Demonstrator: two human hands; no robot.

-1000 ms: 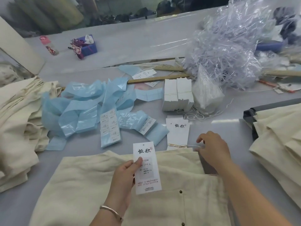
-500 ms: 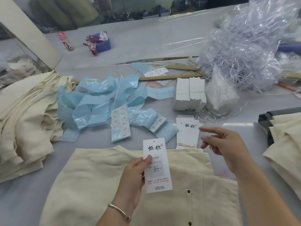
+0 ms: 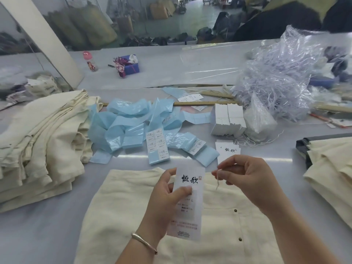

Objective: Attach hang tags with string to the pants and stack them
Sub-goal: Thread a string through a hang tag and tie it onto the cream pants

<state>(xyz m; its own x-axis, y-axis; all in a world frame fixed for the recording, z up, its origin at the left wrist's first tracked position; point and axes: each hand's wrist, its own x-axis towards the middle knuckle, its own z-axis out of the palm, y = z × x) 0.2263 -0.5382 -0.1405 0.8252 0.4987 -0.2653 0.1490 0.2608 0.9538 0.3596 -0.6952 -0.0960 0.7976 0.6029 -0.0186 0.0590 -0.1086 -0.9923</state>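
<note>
Cream-coloured pants (image 3: 122, 216) lie flat at the bottom centre of the frame on the grey table (image 3: 47, 229), waistband toward the top of the frame, metal studs visible on the right half. Above them the left hand (image 3: 165, 199), a bangle on its wrist, grasps a white hang tag (image 3: 187, 204) between thumb and fingers. The tag's long axis runs near vertical in the frame, slightly tilted; its printed black characters are at the upper end, pointing away from the person. Just right of the tag's top, the right hand (image 3: 249, 180) pinches a short cream string (image 3: 217, 182) between thumb and forefinger, the loose end hanging down.

Beyond the hands, loose tags (image 3: 227, 149) lie centre right, with blue plastic sleeves (image 3: 131, 128) to their left. A bundled block of white tags (image 3: 227, 119) sits behind them. Folded cream garments (image 3: 38, 141) are piled at the left edge, another stack (image 3: 331, 168) at the right edge. Shredded clear plastic (image 3: 276, 77) fills the upper right.
</note>
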